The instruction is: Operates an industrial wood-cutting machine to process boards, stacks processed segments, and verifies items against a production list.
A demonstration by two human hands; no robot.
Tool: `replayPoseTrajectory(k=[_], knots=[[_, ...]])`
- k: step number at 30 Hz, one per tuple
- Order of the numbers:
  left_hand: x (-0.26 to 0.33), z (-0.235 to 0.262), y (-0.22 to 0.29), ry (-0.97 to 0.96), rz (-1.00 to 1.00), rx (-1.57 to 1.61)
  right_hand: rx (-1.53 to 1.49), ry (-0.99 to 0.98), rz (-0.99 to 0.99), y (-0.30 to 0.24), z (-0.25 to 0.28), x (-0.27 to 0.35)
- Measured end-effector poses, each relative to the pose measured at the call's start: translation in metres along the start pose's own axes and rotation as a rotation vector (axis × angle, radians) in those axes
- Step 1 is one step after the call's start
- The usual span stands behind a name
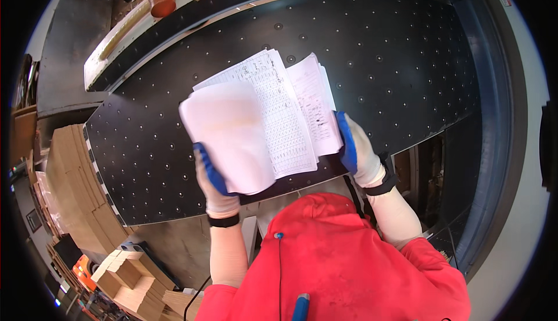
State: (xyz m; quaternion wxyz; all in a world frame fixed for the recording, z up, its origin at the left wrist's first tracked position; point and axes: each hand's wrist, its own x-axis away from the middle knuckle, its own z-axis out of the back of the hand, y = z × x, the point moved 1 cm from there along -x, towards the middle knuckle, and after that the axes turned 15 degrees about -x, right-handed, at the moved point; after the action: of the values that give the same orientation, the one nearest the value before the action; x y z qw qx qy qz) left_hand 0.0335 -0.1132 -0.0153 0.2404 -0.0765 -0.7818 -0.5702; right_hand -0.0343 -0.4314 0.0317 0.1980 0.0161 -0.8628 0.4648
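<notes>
Mostly white sheets, finely printed

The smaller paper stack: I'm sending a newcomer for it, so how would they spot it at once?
Find the big black table. Near its front edge, the smaller stack sits right beside the gloved right hand. It is visibly narrower than the larger stack on its left.

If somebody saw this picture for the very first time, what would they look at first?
Probably the bright red top at the bottom of the picture. Then the white papers in the middle, with the blue-and-white gloved left hand and right hand at their two sides. Behind them spreads a big black table dotted all over.
</notes>
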Motion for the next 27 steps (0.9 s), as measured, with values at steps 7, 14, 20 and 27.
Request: replayPoseTrajectory(k=[7, 14, 20, 27], knots=[[-0.010, 0.055, 0.054, -0.159, -0.119, -0.063, -0.144, 0.128, -0.134, -0.004, 0.020, -0.005], [0.012, 0.014, -0.006, -0.366, 0.074, 0.036, 0.649, 0.371, 0.410, 0.009, -0.001, -0.006], [0.009, -0.007, 0.004, -0.217, 0.255, 0.206, -0.160, 0.093, -0.118, -0.015, -0.031, -0.010], [-0.018, 0.098, 0.052, -0.236, 0.075, 0.183, 0.305, 0.215, -0.141, -0.005, 0.010, -0.012]])
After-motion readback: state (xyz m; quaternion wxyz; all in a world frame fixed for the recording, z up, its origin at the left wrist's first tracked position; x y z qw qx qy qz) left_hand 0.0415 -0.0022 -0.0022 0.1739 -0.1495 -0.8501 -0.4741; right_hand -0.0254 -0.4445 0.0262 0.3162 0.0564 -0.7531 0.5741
